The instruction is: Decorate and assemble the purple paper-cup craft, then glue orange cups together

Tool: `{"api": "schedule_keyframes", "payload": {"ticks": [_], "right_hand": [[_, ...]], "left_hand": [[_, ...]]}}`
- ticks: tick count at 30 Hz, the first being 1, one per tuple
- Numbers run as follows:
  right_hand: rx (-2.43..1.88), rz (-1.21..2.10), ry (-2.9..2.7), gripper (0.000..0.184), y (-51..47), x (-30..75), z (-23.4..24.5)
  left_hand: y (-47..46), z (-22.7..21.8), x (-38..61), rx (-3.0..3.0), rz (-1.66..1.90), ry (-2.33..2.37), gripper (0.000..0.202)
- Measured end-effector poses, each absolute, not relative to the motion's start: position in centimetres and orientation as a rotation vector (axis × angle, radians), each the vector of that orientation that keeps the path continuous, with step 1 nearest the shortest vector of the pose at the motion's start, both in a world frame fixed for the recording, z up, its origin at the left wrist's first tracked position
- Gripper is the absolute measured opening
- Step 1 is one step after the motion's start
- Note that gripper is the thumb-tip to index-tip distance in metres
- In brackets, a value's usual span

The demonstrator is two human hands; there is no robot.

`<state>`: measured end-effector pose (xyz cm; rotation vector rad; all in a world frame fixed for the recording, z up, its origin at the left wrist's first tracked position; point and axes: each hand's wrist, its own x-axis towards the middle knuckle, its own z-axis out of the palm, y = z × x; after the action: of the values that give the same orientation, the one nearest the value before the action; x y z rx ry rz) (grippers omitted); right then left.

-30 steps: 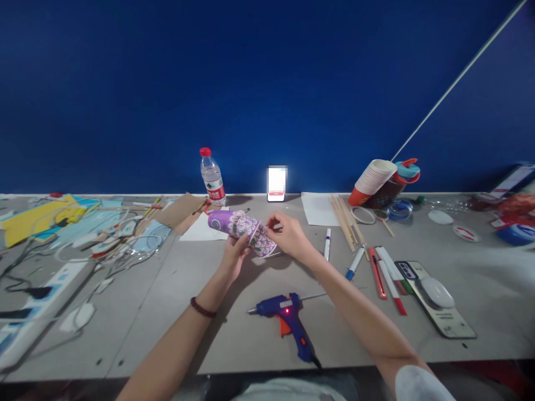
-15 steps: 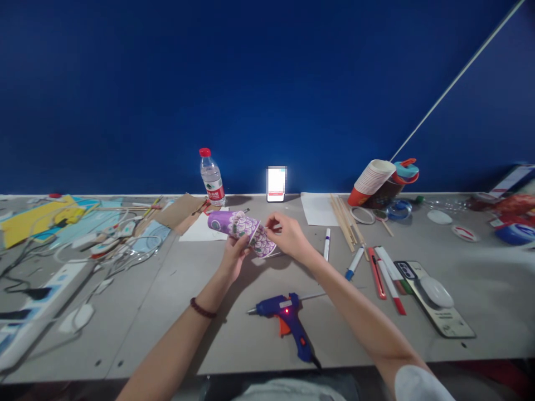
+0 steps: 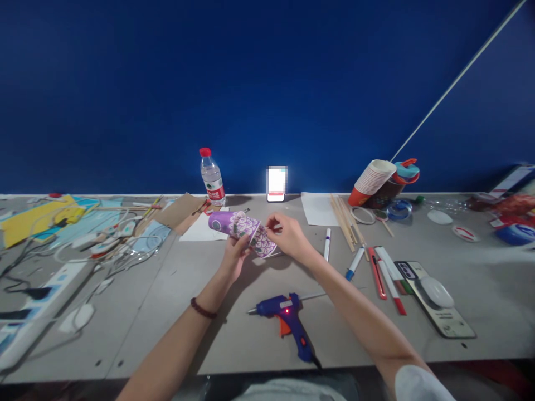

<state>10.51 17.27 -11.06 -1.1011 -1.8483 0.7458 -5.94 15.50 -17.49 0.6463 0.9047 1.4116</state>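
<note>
Purple paper cups (image 3: 244, 225) with a white scale pattern, joined end to end, lie tilted above the table in my left hand (image 3: 236, 255). Its thumb is on the near side and the fingers go beneath. My right hand (image 3: 288, 234) is at the cups' right end, thumb and fingertips pinched together at the rim. What they pinch there is too small to make out. A thin pale stick shows under that end. Nearer to me, a blue glue gun (image 3: 284, 309) with an orange trigger and a lit red light lies on its side.
A water bottle (image 3: 213, 181) and a lit phone (image 3: 276, 184) stand by the blue wall. To the right are stacked paper cups (image 3: 371, 181), wooden sticks (image 3: 343, 225), several markers, and a phone (image 3: 449, 317) under a white mouse (image 3: 437, 292). Cables and a power strip (image 3: 45, 303) lie left.
</note>
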Motion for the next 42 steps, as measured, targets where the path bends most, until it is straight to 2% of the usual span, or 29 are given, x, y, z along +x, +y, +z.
{"api": "schedule_keyframes", "payload": {"ticks": [3, 7, 42], "right_hand": [[-1.107, 0.797, -1.85, 0.005, 17.3, 10.9, -10.5], [-1.149, 0.844, -1.827, 0.011, 17.5, 11.5, -10.0], [-1.284, 0.719, -1.898, 0.01, 17.6, 10.9, -10.8]], "left_hand": [[15.6, -17.5, -5.9, 0.642, 1.41, 0.902, 0.062], [15.5, -17.4, -5.9, 0.626, 1.411, 0.917, 0.061], [15.6, -17.6, -5.8, 0.727, 1.43, 1.067, 0.064]]}}
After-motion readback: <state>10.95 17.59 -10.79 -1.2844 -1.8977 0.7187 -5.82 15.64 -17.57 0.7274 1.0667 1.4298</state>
